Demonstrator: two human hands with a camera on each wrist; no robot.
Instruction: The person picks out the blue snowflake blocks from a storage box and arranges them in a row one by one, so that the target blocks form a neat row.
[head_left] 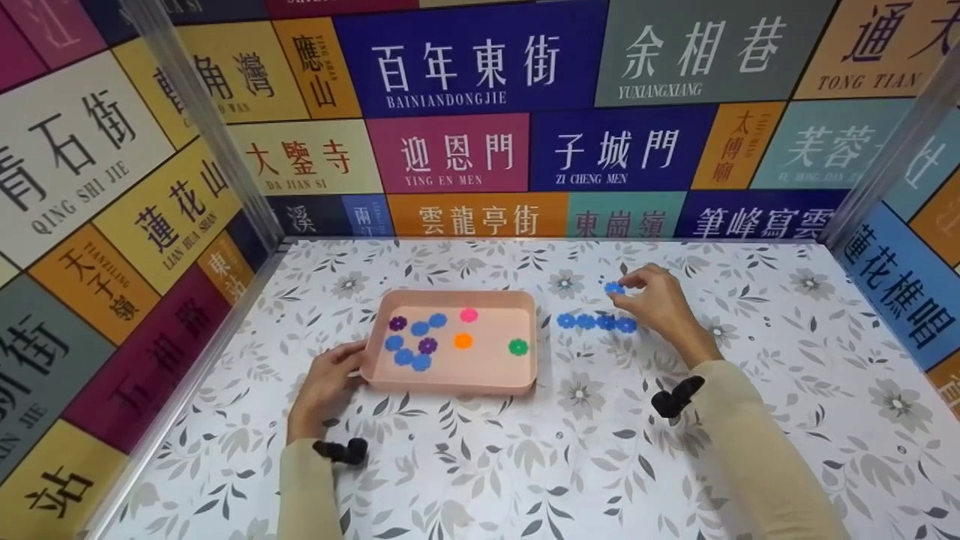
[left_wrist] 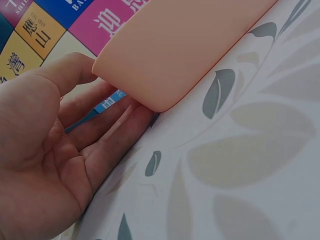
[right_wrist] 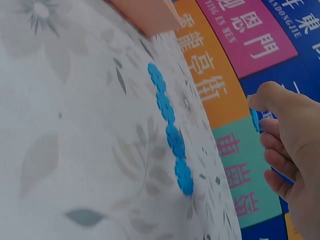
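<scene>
Raised over the table on the right, my right hand (head_left: 660,304) pinches a blue flower-shaped plastic piece (head_left: 615,288) between thumb and finger; that piece (right_wrist: 254,119) shows edge-on in the right wrist view. Just below it lies a row of several blue flower-shaped pieces (head_left: 586,322), linked end to end or touching. My left hand (head_left: 328,382) touches the left side of a shallow pink tray (head_left: 450,386), fingers extended and loosely bent along its wall (left_wrist: 165,65). Inside the tray are several blue pieces (head_left: 404,357), two purple ones (head_left: 427,346), a pink (head_left: 469,315), an orange (head_left: 463,340) and a green (head_left: 518,346).
A white tablecloth (head_left: 480,465) with grey flowers and leaves covers the table. Panels with coloured street-name signs (head_left: 457,154) stand along the back and both sides. Black wrist mounts (head_left: 677,397) sit at both sleeves.
</scene>
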